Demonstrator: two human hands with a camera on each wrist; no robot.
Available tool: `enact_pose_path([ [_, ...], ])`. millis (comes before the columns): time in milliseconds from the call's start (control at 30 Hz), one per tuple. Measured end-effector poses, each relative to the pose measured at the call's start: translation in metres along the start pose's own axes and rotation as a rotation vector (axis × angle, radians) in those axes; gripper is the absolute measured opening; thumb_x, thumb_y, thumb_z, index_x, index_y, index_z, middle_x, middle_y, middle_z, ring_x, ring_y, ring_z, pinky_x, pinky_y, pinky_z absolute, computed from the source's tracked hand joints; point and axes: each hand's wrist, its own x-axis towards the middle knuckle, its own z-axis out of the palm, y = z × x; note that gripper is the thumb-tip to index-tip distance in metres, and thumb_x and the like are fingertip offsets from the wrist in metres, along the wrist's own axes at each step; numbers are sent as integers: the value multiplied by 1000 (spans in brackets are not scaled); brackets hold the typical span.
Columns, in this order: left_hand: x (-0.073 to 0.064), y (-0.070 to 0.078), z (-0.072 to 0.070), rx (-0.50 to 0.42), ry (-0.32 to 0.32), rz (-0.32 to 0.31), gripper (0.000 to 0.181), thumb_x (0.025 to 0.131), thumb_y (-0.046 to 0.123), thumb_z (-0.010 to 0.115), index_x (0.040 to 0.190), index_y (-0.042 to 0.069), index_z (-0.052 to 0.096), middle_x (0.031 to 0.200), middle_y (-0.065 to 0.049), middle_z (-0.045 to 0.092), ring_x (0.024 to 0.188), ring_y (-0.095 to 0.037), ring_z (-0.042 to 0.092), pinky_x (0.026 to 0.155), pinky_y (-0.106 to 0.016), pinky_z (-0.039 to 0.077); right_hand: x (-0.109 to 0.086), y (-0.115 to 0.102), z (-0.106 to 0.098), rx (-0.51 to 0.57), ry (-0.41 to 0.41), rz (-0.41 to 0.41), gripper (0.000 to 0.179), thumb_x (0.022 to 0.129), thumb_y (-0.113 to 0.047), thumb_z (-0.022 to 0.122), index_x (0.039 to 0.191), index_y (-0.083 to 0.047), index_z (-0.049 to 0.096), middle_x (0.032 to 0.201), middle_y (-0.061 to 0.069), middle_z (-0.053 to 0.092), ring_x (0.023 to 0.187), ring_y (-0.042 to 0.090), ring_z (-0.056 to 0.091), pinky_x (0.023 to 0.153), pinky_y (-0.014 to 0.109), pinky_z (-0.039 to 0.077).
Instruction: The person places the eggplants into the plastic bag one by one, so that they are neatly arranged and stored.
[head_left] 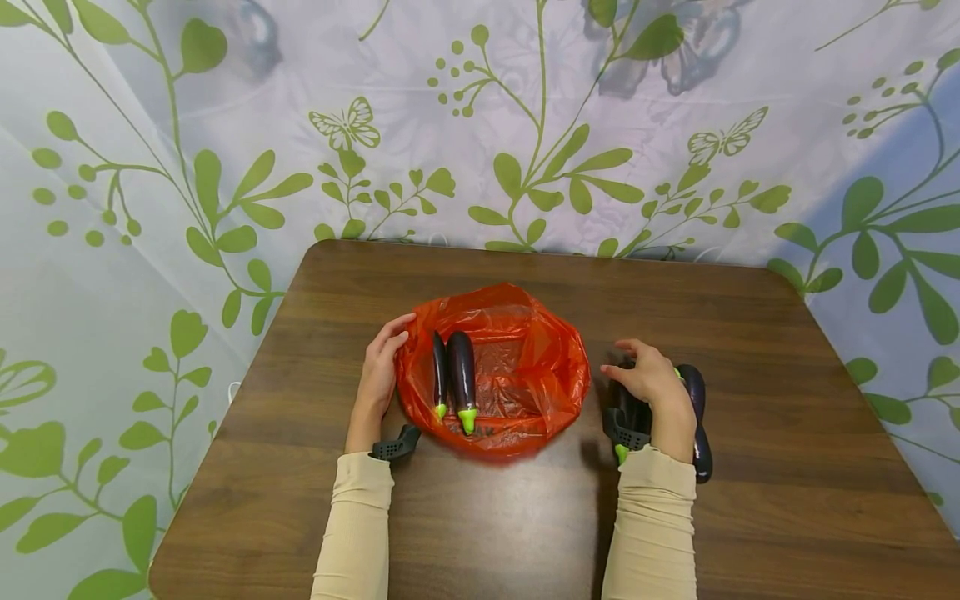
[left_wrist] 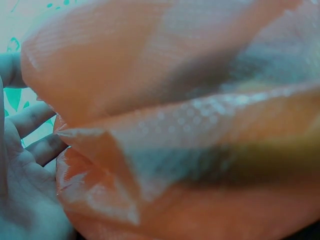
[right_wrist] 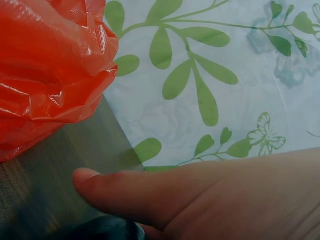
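Observation:
A red plastic bag [head_left: 517, 321] lies with its mouth wide, and two dark purple eggplants [head_left: 462, 375] rest inside, green caps toward me. At its left side, my left hand [head_left: 380, 367] touches the rim with extended fingers; the left wrist view shows the fingers [left_wrist: 32, 117] against the bag's outside. To the right of the bag, my right hand [head_left: 651, 383] is over more eggplants [head_left: 700, 417], thumb and forefinger spread apart. A dark eggplant [right_wrist: 107, 227] shows just below the thumb in the right wrist view, mostly hidden by the hand.
The brown wooden table [head_left: 495, 533] has its back edge along a hanging cloth [head_left: 420, 125] with green leaves and butterflies. The same cloth continues on the left and right sides. A dark strap mount [head_left: 626, 429] sits on my right wrist, another on my left.

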Motion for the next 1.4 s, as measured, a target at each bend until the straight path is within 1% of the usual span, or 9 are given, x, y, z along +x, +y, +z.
enact_pose_path([
  [233, 0, 0, 0, 6, 4, -9, 41, 107, 18, 43, 144, 6, 57, 144, -8, 56, 123, -20, 56, 102, -24, 49, 0, 0, 1, 10, 1, 8, 68, 98, -30, 68, 153, -3, 40, 153, 32, 41, 135, 53, 42, 109, 72, 35],
  [433, 1, -1, 1, 1, 14, -2, 40, 107, 17, 44, 143, 4, 57, 143, -8, 57, 124, -19, 56, 103, -24, 48, 2, 0, 1, -8, 16, 12, 67, 99, -34, 66, 152, -3, 42, 152, 32, 43, 135, 54, 42, 108, 73, 33],
  [600, 1, -2, 0, 7, 11, -3, 40, 107, 17, 43, 142, 5, 57, 143, -7, 56, 125, -19, 55, 104, -24, 48, 2, 0, 0, 1, 47, -1, 66, 99, -35, 65, 152, -2, 43, 152, 34, 42, 135, 55, 42, 109, 72, 35],
  [767, 1, -1, 0, 16, 5, -8, 41, 107, 18, 42, 144, 6, 56, 145, -8, 55, 126, -20, 55, 104, -24, 48, 1, -1, 0, 20, 75, -9, 66, 100, -36, 64, 151, -1, 43, 155, 33, 40, 138, 55, 40, 110, 71, 35],
  [867, 1, -1, -1, 23, 5, -11, 41, 108, 19, 42, 144, 7, 56, 145, -8, 55, 125, -20, 55, 103, -24, 48, 0, -2, 1, 34, 104, -16, 63, 99, -37, 64, 149, -1, 47, 153, 33, 43, 134, 53, 44, 110, 69, 37],
  [1000, 1, -1, -1, 24, 9, -12, 41, 108, 19, 43, 144, 7, 57, 145, -8, 55, 125, -20, 55, 103, -24, 48, -1, -2, 0, 48, 166, -37, 58, 99, -38, 64, 143, -1, 54, 147, 34, 49, 125, 51, 51, 106, 65, 43],
  [1100, 0, -1, -1, 20, 9, -13, 40, 107, 19, 43, 143, 7, 57, 144, -8, 56, 124, -20, 56, 103, -24, 49, -2, -3, 0, 63, 201, -47, 58, 99, -40, 64, 143, -3, 55, 146, 33, 51, 121, 50, 53, 104, 65, 45],
  [1400, 1, -1, 0, 17, 7, -9, 41, 108, 19, 43, 144, 7, 57, 143, -8, 56, 123, -20, 56, 102, -24, 48, -1, -4, -2, 89, 259, -50, 62, 101, -48, 58, 148, -7, 54, 150, 30, 48, 127, 54, 47, 104, 69, 43],
])
